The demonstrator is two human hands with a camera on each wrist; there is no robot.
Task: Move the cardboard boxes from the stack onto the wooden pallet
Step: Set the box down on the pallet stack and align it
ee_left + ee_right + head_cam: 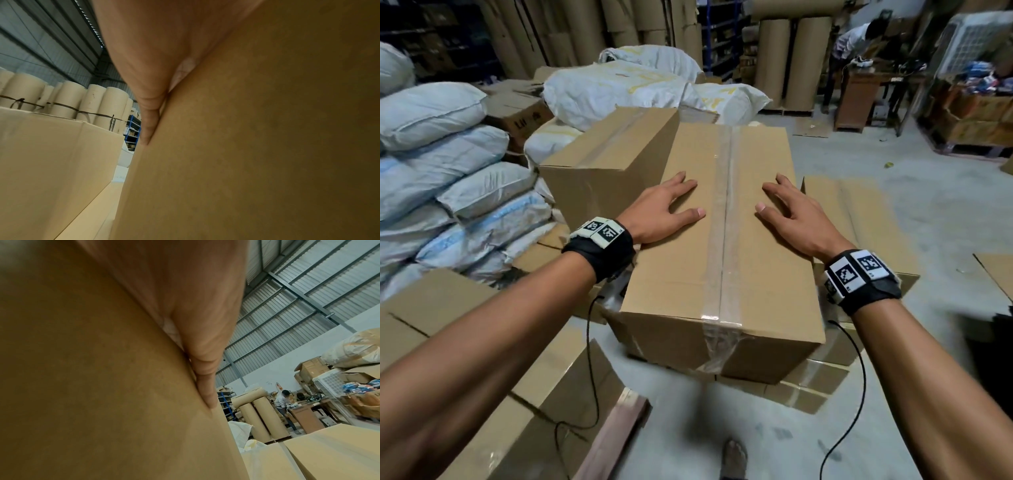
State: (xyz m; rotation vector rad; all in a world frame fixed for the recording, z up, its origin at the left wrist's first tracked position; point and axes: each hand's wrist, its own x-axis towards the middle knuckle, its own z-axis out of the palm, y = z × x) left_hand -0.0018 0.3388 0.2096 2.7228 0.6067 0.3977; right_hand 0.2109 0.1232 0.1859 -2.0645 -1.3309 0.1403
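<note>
A taped cardboard box (722,260) sits in front of me on lower flat boxes. My left hand (664,209) lies flat on the left half of its top, fingers straight. My right hand (791,212) lies flat on the right half. In the left wrist view my left hand (156,68) presses the box (257,146) with its fingers (149,123) straight against the cardboard; the right wrist view shows my right hand (197,324) likewise on the box (92,386). A second box (602,164) stands just behind on the left. A wooden pallet corner (616,428) shows at the lower left.
White sacks (448,178) are piled at the left and behind the boxes. Flat cardboard sheets (859,219) lie right of the box. Cardboard rolls (791,58) stand at the back. A person (856,41) bends over a desk far right. Concrete floor (928,192) spreads to the right.
</note>
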